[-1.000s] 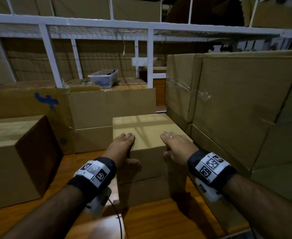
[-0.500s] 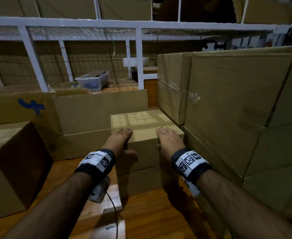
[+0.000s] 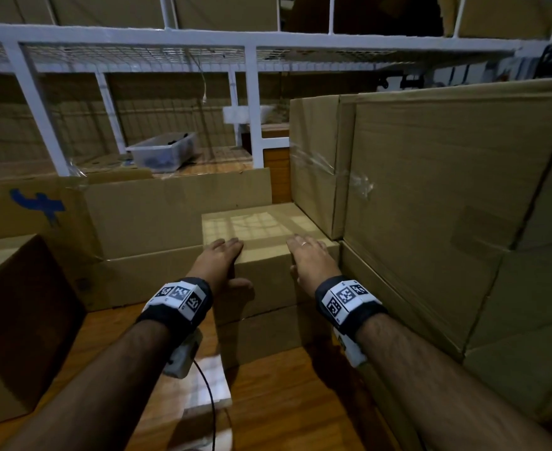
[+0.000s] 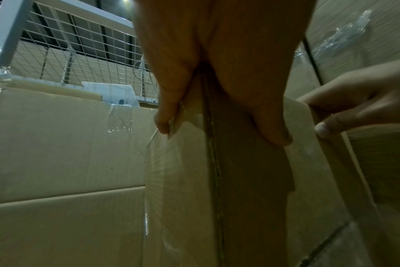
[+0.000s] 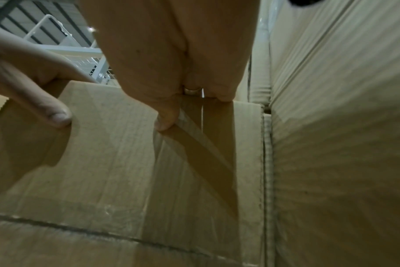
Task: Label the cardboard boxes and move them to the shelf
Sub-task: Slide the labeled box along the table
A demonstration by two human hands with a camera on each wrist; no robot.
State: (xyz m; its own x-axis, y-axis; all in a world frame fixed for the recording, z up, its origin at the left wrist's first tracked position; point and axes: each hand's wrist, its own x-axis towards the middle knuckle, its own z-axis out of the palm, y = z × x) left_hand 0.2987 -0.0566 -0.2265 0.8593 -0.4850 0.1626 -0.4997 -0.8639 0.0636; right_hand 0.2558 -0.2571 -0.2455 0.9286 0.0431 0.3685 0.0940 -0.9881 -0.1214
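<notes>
A small brown cardboard box [image 3: 261,226] sits on top of another box [image 3: 261,333] in the middle of the head view, wedged between bigger cartons. My left hand [image 3: 222,255] lies at its front left corner, fingers flat on the top and thumb against the front face. My right hand [image 3: 307,255], wearing a ring, rests the same way at the front right corner. The left wrist view shows my left hand [image 4: 217,72] pressed to the taped box front [image 4: 183,180]. The right wrist view shows my right hand [image 5: 171,63] against that box [image 5: 114,162]. No label shows.
Tall stacked cartons [image 3: 447,206] wall off the right side. Long cartons [image 3: 170,216] stand behind and to the left, one with a blue mark. Another box [image 3: 17,320] is at near left. A white wire shelf [image 3: 252,43] spans above, with a clear tub [image 3: 164,153] beyond. The wooden surface [image 3: 284,402] lies below.
My arms have stretched further forward and the small box sits a little farther from me, close against the cartons behind. Both hands keep the same hold on its front edge.
</notes>
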